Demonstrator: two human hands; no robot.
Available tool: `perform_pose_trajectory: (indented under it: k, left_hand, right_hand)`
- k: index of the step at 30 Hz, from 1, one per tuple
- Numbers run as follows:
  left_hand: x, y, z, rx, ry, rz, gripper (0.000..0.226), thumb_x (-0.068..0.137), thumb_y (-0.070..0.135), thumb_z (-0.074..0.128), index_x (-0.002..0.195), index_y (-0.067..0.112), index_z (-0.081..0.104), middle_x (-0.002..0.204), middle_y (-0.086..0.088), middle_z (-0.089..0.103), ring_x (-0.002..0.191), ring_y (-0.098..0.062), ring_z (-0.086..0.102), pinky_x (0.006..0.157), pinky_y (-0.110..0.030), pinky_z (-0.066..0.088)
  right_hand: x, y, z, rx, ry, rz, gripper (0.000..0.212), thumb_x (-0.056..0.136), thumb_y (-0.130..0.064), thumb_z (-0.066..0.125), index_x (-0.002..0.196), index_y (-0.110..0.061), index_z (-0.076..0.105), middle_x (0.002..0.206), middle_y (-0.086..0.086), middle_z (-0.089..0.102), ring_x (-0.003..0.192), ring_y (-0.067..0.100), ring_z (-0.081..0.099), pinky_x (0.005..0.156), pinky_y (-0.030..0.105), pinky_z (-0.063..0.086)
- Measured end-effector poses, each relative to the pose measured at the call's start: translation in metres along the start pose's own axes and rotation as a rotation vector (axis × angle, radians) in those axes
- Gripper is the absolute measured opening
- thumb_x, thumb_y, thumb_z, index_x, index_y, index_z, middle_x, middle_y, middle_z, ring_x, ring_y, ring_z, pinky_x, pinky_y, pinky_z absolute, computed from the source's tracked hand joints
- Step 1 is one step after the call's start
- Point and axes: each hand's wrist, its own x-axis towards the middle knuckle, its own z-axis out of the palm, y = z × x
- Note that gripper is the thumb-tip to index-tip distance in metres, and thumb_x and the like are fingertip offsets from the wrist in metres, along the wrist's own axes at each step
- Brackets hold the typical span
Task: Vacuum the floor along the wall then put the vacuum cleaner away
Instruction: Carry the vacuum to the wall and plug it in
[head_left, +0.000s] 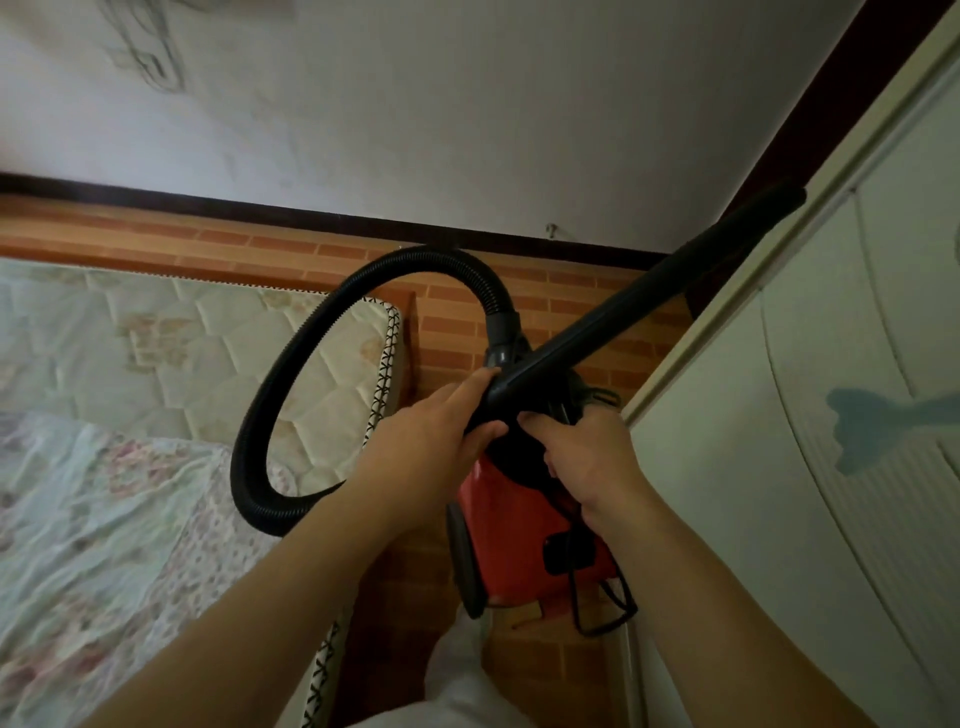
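The left hand (431, 421) wraps the black wand (639, 306) at its near end; the right hand (587, 452) grips the red vacuum cleaner (519, 530) just below; the wand runs from there up-right toward the wardrobe (779, 415); the hose (291, 374) loops over the bed (156, 364); open floor (457, 322) is narrow.

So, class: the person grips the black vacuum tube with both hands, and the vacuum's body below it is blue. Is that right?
Not quite. The head view shows the vacuum's body is red, not blue. The rest stands: the left hand and the right hand both have a grip on the black vacuum tube, with the body below it.
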Motion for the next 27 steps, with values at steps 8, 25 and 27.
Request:
perform_pose_trajectory:
  k: [8,25,27]
  left_hand:
    - [0.115,-0.023,-0.006,-0.028,0.091,-0.084,0.051,0.096,0.054,0.044,0.144,0.043,0.029,0.091,0.023,0.047,0.075,0.0,0.048,0.062,-0.019,0.041]
    - [0.334,-0.084,-0.021,-0.126,0.149,-0.096,0.051,0.097,0.048,0.047,0.144,0.033,0.039,0.107,0.007,0.063,0.086,-0.009,0.059,0.073,-0.032,0.053]
    - [0.363,-0.089,-0.023,-0.114,0.159,-0.087,0.054,0.095,0.052,0.044,0.145,0.034,0.036,0.107,0.008,0.063,0.085,-0.01,0.061,0.073,-0.036,0.056]
  right_hand:
    - [0.118,-0.06,-0.001,-0.099,-0.064,-0.056,0.03,0.086,-0.037,0.077,0.114,-0.026,0.07,0.094,-0.005,0.072,0.085,0.02,0.069,0.067,0.032,0.051]
    - [0.337,-0.175,0.008,-0.196,-0.095,-0.061,0.03,0.087,-0.035,0.076,0.115,-0.025,0.071,0.102,-0.002,0.074,0.095,0.021,0.071,0.089,0.046,0.06]
    - [0.361,-0.186,0.007,-0.182,-0.095,-0.064,0.03,0.087,-0.035,0.076,0.114,-0.024,0.071,0.103,0.001,0.074,0.095,0.023,0.071,0.089,0.048,0.06]
